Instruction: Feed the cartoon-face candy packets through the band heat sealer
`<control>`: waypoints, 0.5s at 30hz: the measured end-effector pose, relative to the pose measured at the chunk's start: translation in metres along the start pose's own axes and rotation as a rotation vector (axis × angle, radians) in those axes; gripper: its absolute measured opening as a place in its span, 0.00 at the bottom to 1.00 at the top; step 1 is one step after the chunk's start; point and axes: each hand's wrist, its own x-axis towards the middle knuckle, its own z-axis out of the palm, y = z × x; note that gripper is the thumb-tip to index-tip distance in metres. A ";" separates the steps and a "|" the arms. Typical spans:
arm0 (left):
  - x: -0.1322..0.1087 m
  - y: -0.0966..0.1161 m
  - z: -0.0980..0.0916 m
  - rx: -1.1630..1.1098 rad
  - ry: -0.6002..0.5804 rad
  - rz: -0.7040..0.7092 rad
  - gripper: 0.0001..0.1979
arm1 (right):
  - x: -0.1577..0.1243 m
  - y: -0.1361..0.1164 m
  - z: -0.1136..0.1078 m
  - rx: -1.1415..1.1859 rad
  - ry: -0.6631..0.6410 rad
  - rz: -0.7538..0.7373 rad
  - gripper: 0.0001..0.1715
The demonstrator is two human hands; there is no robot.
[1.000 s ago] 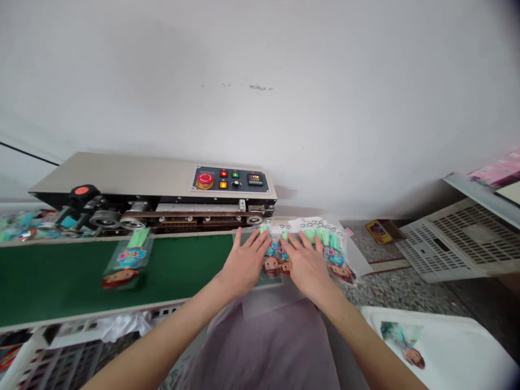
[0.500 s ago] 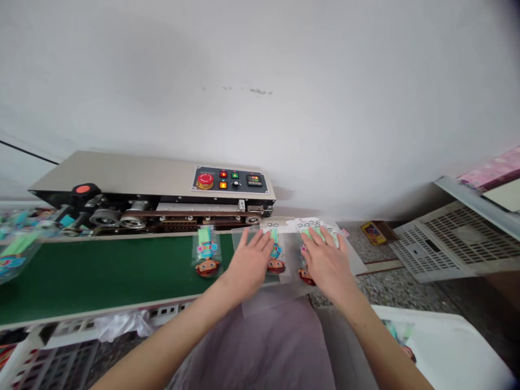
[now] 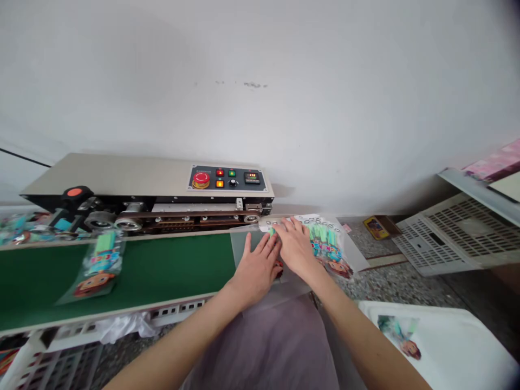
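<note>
My left hand point(image 3: 255, 265) lies flat with fingers spread on a clear packet at the right end of the green conveyor belt point(image 3: 162, 265). My right hand point(image 3: 296, 246) rests beside it, fingers stretched over the same packet, touching the left fingers. Just right of my hands lies a fanned stack of clear packets point(image 3: 327, 249) with green sticks and a cartoon face. Another such packet point(image 3: 97, 268) rides on the belt at the left. The sealing machine point(image 3: 146, 189) with its control panel point(image 3: 226, 178) runs along the back of the belt.
More packets are heaped at the far left end point(image 3: 20, 227). White slatted crates point(image 3: 450, 233) stand at the right on a speckled floor. A white bin point(image 3: 439, 336) with one packet lies at lower right. A crate point(image 3: 49, 363) sits under the belt.
The packet on the belt has travelled left along the machine. My right hand has moved left from the stack to meet my left hand over a packet at the belt's right end.
</note>
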 end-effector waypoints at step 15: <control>-0.005 -0.008 -0.004 0.011 0.029 -0.053 0.28 | -0.043 0.044 0.001 -0.156 0.138 0.116 0.29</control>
